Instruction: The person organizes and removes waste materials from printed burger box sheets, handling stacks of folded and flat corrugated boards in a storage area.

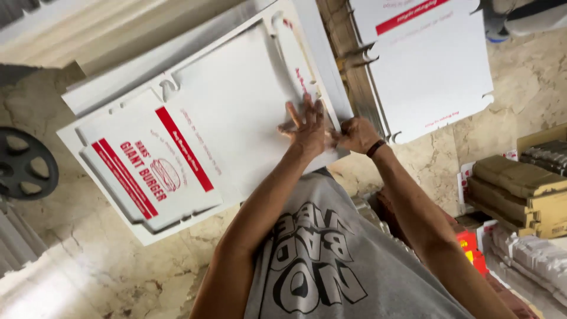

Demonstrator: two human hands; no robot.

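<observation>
Marbled beige stone floor is filling the background, with a dark spoked wheel (23, 162) sitting at the left edge of the frame. You are looking down past your grey printed shirt (331, 260) in the lower centre.

A flat white die-cut carton blank (195, 124) with red stripes and red print is lying across the upper left and centre of the frame. Your left hand (307, 127) is pressing flat on its right edge, fingers spread and pointing up the frame. Your right hand (354, 134) is curling closed just beside it, touching the same edge; whether it is pinching the card, you cannot tell from here. A dark band (375, 147) is circling the right wrist.

A second white blank (431, 65) is lying at the upper right, apart from the first, with a stacked edge of card (354, 65) showing between them. Brown bundles (520, 183) are piling up at the right edge, red and yellow packs (472, 248) lying below them.
</observation>
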